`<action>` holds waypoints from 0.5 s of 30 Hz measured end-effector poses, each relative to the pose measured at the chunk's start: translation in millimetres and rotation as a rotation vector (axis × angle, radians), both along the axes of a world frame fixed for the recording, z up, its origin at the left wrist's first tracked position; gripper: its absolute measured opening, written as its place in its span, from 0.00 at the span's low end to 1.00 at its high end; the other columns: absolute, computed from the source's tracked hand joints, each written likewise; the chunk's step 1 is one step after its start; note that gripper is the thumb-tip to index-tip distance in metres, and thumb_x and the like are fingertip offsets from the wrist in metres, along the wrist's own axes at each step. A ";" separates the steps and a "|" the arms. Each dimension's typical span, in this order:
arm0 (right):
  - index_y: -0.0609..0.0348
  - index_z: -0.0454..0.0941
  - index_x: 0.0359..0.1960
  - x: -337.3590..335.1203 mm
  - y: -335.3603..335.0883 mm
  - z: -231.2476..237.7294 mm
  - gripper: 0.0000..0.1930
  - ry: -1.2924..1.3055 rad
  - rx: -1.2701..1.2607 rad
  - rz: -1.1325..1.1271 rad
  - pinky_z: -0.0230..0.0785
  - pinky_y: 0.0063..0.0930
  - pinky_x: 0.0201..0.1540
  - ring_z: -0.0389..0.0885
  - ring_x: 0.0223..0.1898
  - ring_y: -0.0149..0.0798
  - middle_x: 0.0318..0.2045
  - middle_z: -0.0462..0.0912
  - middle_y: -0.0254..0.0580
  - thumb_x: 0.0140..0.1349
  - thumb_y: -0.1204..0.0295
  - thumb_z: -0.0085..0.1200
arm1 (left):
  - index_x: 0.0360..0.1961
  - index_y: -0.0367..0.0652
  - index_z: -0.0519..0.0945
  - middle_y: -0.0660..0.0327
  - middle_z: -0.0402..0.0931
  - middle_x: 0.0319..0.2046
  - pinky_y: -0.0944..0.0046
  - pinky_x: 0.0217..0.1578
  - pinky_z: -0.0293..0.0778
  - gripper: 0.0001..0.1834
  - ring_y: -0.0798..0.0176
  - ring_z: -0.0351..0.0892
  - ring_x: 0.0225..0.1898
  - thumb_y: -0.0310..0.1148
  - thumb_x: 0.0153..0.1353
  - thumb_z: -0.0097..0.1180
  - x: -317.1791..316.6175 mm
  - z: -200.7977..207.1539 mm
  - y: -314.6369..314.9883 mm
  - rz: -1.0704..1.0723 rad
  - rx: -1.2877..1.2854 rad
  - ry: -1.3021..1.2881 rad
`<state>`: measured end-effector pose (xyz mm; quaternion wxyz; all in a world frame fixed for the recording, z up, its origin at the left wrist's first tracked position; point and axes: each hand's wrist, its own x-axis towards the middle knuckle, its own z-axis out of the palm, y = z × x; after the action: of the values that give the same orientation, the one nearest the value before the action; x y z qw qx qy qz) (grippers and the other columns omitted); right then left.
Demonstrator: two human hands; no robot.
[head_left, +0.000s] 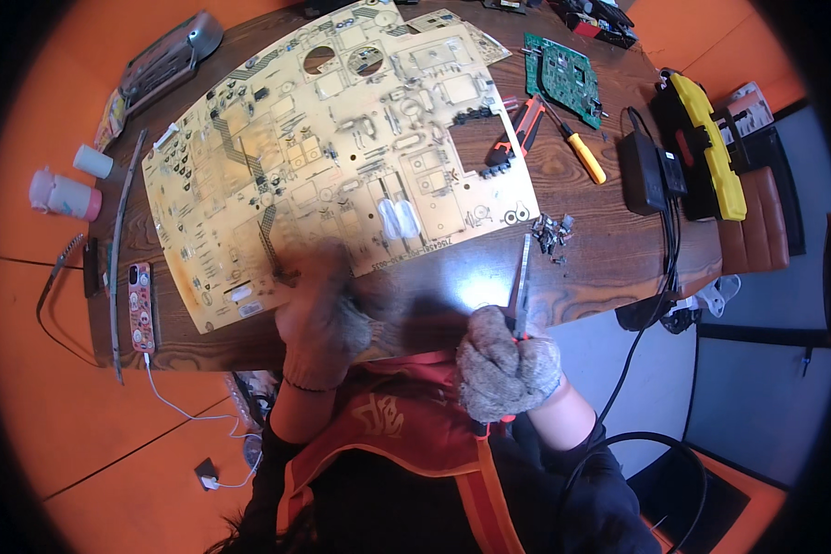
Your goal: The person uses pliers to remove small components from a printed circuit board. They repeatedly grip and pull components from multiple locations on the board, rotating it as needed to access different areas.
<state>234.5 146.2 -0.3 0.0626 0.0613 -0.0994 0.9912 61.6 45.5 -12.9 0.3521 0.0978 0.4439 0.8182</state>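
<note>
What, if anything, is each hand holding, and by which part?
Right hand: a slim metal tool, by its red handles. Left hand: blurred beside the pale board; cannot tell.

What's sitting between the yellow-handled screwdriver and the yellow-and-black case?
A black adapter-like box with black cables, on the tabletop right of the screwdriver and left of the case. Shows in the head view.
</note>
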 end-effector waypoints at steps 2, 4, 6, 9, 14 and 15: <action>0.58 0.68 0.34 -1.9 2.8 3.9 0.11 0.158 -0.008 -0.007 0.68 0.32 0.30 0.73 0.18 0.34 0.17 0.73 0.37 0.59 0.69 0.58 | 0.53 0.40 0.71 0.60 0.76 0.37 0.66 0.23 0.68 0.15 0.66 0.71 0.26 0.36 0.71 0.43 -2.7 4.9 -1.0 -0.040 -0.048 0.030; 0.60 0.70 0.36 6.0 6.9 17.6 0.10 -0.206 0.428 -0.160 0.70 0.32 0.30 0.77 0.22 0.37 0.21 0.75 0.40 0.60 0.70 0.57 | 0.53 0.40 0.70 0.60 0.75 0.38 0.67 0.24 0.67 0.14 0.67 0.70 0.27 0.35 0.72 0.43 -4.4 10.7 -1.1 -0.116 0.161 -0.026; 0.64 0.72 0.42 13.4 8.6 32.2 0.11 -0.489 0.668 -0.220 0.72 0.33 0.35 0.80 0.32 0.41 0.31 0.78 0.47 0.60 0.74 0.57 | 0.54 0.40 0.69 0.60 0.75 0.38 0.68 0.25 0.67 0.14 0.69 0.68 0.27 0.34 0.72 0.43 -4.2 16.3 1.7 -0.132 0.189 -0.048; 0.63 0.72 0.45 13.4 7.7 40.5 0.14 -0.821 1.738 -0.575 0.76 0.28 0.41 0.82 0.38 0.37 0.37 0.80 0.46 0.58 0.77 0.61 | 0.55 0.39 0.67 0.60 0.74 0.38 0.69 0.25 0.66 0.15 0.70 0.66 0.26 0.33 0.72 0.42 1.3 19.9 8.3 -0.016 0.040 -0.024; 0.63 0.71 0.46 -8.7 24.1 16.2 0.16 -1.120 2.146 -1.111 0.70 0.37 0.43 0.78 0.38 0.51 0.38 0.75 0.51 0.55 0.82 0.58 | 0.58 0.36 0.64 0.58 0.74 0.42 0.69 0.26 0.69 0.18 0.70 0.69 0.29 0.33 0.72 0.43 11.6 7.0 11.2 0.210 -0.044 0.112; 0.63 0.71 0.46 -11.2 27.2 11.8 0.16 -1.114 2.189 -1.134 0.70 0.38 0.43 0.77 0.38 0.52 0.38 0.75 0.52 0.54 0.82 0.58 | 0.59 0.35 0.63 0.58 0.74 0.43 0.69 0.28 0.71 0.19 0.70 0.71 0.31 0.33 0.72 0.43 11.1 3.3 10.1 0.228 -0.031 0.131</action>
<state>223.3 173.4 11.5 0.3307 -0.3763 -0.8549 0.1349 72.8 55.5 -9.6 0.2284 0.0946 0.4867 0.8379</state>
